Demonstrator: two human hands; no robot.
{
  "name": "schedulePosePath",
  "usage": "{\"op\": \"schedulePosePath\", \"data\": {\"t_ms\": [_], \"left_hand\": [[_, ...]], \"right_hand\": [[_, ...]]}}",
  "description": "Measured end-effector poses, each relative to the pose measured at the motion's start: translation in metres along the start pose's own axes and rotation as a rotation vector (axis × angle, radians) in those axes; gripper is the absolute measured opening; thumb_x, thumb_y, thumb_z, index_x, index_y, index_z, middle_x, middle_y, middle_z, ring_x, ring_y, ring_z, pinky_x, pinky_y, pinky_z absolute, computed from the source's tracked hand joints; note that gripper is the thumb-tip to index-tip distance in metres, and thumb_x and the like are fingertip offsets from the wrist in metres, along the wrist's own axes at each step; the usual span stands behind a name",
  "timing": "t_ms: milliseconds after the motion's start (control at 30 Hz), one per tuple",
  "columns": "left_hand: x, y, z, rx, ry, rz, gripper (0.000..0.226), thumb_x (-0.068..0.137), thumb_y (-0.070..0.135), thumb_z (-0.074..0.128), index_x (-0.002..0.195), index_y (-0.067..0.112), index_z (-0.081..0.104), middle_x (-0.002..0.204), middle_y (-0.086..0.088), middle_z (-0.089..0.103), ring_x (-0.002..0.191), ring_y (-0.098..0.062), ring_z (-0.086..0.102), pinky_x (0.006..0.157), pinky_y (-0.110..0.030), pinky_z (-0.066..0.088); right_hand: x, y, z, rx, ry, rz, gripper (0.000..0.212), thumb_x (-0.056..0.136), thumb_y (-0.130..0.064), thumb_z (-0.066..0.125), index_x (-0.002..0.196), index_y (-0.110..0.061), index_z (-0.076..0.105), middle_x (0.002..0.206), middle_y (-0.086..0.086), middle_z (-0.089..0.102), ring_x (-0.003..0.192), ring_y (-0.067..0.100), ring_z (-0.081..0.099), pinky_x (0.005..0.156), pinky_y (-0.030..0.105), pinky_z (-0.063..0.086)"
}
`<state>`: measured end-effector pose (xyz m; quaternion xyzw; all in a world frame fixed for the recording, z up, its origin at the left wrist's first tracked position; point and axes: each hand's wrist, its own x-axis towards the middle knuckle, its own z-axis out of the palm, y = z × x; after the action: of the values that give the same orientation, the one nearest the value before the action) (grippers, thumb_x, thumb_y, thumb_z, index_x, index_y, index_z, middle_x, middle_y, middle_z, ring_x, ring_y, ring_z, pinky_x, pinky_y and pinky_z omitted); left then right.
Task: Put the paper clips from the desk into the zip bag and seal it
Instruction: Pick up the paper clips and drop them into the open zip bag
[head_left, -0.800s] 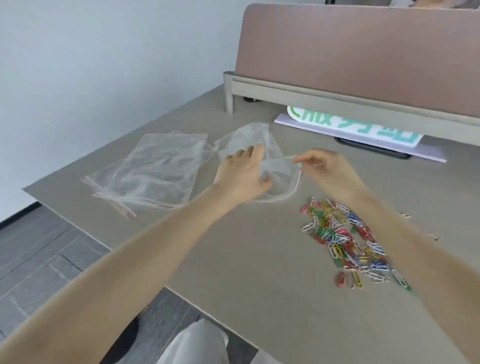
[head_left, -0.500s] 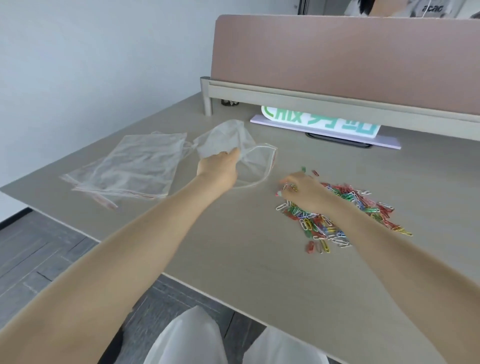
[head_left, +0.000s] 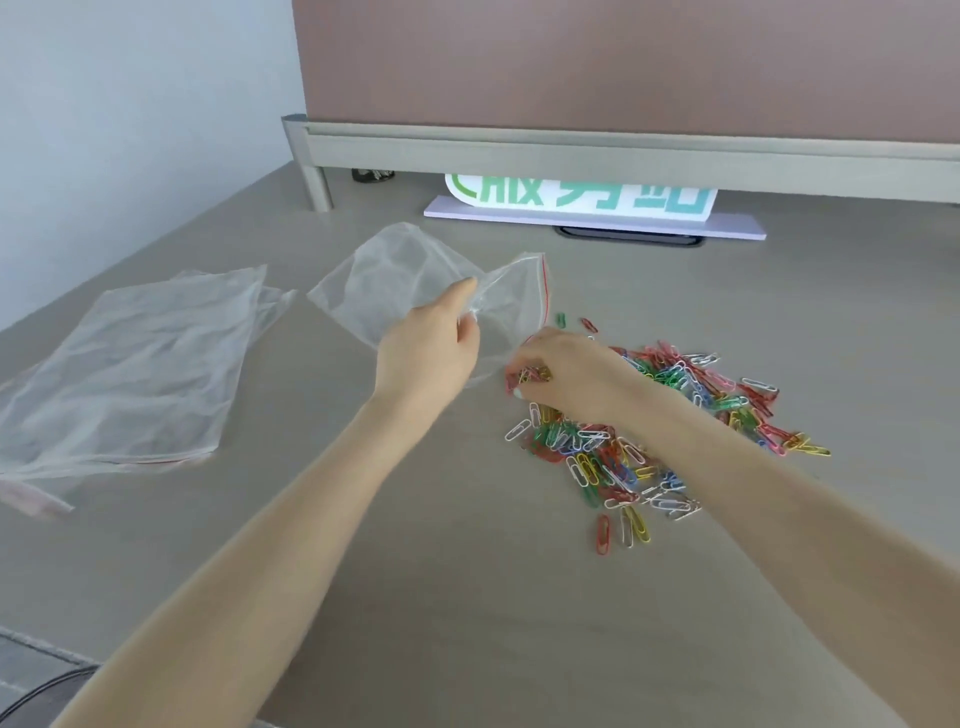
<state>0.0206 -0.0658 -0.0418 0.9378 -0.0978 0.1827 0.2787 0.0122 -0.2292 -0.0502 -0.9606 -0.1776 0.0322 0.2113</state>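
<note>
Fingers (head_left: 470, 317) of the left hand (head_left: 426, 353) pinched the zip bag (head_left: 405, 280), mouth facing right toward the paper clips (head_left: 649, 426); right hand (head_left: 566, 374) clutched some clips on the grey counter (head_left: 415, 571).

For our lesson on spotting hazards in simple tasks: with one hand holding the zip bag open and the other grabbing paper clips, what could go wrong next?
1. The left hand pinches only one spot of the limp zip bag, so its mouth may sag shut and clips miss.
2. The right hand grips a bunch of paper clips; some may drop on the desk.
</note>
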Motion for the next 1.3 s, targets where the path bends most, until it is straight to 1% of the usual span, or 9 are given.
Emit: {"op": "schedulePosePath", "data": {"t_ms": [100,233,367,467,567,767,900,1133,1300], "left_hand": [[-0.001,0.006,0.009,-0.097,-0.03,-0.042,0.039,0.091,0.021,0.044,0.129,0.027,0.051,0.058,0.007,0.046,0.068,-0.022,0.049,0.067,-0.032,0.044],[-0.007,0.01,0.013,-0.169,-0.05,-0.082,0.039,0.089,0.02,0.046,0.126,0.03,0.053,0.055,0.007,0.046,0.057,-0.01,0.047,0.063,-0.026,0.037],[-0.017,0.012,0.017,-0.193,-0.068,-0.066,0.039,0.089,0.019,0.047,0.126,0.03,0.054,0.05,0.003,0.043,0.052,-0.011,0.044,0.058,-0.027,0.034],[-0.028,0.015,0.018,-0.197,-0.111,-0.03,0.04,0.089,0.021,0.047,0.127,0.031,0.052,0.05,0.003,0.044,0.051,-0.01,0.045,0.056,-0.028,0.034],[-0.032,0.015,0.017,-0.215,-0.104,-0.021,0.04,0.089,0.02,0.048,0.127,0.03,0.052,0.051,0.002,0.043,0.053,-0.012,0.045,0.054,-0.028,0.036],[-0.034,0.012,0.016,-0.258,-0.101,-0.048,0.039,0.089,0.021,0.049,0.127,0.03,0.053,0.044,0.005,0.039,0.048,-0.007,0.042,0.051,-0.024,0.032],[-0.03,0.01,0.013,-0.263,-0.083,-0.046,0.04,0.089,0.021,0.049,0.126,0.032,0.052,0.048,0.012,0.045,0.051,-0.008,0.042,0.051,-0.026,0.033],[-0.029,0.011,0.008,-0.274,-0.058,-0.041,0.04,0.089,0.02,0.049,0.127,0.033,0.052,0.052,0.014,0.047,0.054,-0.009,0.042,0.054,-0.026,0.035],[-0.029,0.011,0.008,-0.272,-0.035,-0.04,0.039,0.089,0.017,0.05,0.124,0.032,0.055,0.052,0.013,0.046,0.054,-0.009,0.042,0.054,-0.025,0.034]], "right_hand": [[-0.002,0.001,-0.005,-0.062,0.022,0.036,0.016,0.082,-0.037,0.056,0.095,-0.038,0.065,0.116,-0.002,0.054,0.114,0.022,0.045,0.097,0.037,0.036],[-0.009,0.005,-0.007,-0.174,0.064,0.148,0.04,0.08,-0.051,0.056,0.117,-0.038,0.057,0.127,0.0,0.047,0.121,0.027,0.038,0.097,0.041,0.032],[-0.011,0.01,0.002,-0.032,0.107,0.179,0.033,0.081,-0.04,0.06,0.111,-0.03,0.061,0.117,0.004,0.051,0.112,0.027,0.047,0.094,0.042,0.042],[-0.01,0.008,0.006,-0.016,0.153,0.187,0.019,0.081,-0.026,0.059,0.098,-0.023,0.066,0.105,0.004,0.057,0.096,0.025,0.056,0.079,0.035,0.047],[-0.012,0.003,0.008,-0.034,0.159,0.196,0.015,0.081,-0.017,0.057,0.091,-0.02,0.067,0.102,0.004,0.061,0.089,0.025,0.057,0.07,0.03,0.043],[-0.016,-0.005,0.007,-0.036,0.163,0.204,0.019,0.084,-0.014,0.054,0.097,-0.018,0.067,0.106,0.006,0.06,0.093,0.027,0.058,0.071,0.029,0.041],[-0.018,-0.004,0.006,-0.035,0.156,0.19,0.024,0.083,-0.01,0.051,0.098,-0.02,0.067,0.106,0.004,0.06,0.091,0.025,0.058,0.069,0.028,0.04],[-0.019,-0.001,-0.002,-0.035,0.163,0.195,0.024,0.083,-0.01,0.052,0.101,-0.016,0.066,0.105,0.007,0.064,0.094,0.027,0.059,0.076,0.033,0.048],[-0.019,0.001,-0.001,-0.041,0.177,0.163,0.023,0.081,-0.008,0.051,0.095,-0.015,0.066,0.101,0.006,0.066,0.09,0.028,0.06,0.075,0.037,0.051]]}}
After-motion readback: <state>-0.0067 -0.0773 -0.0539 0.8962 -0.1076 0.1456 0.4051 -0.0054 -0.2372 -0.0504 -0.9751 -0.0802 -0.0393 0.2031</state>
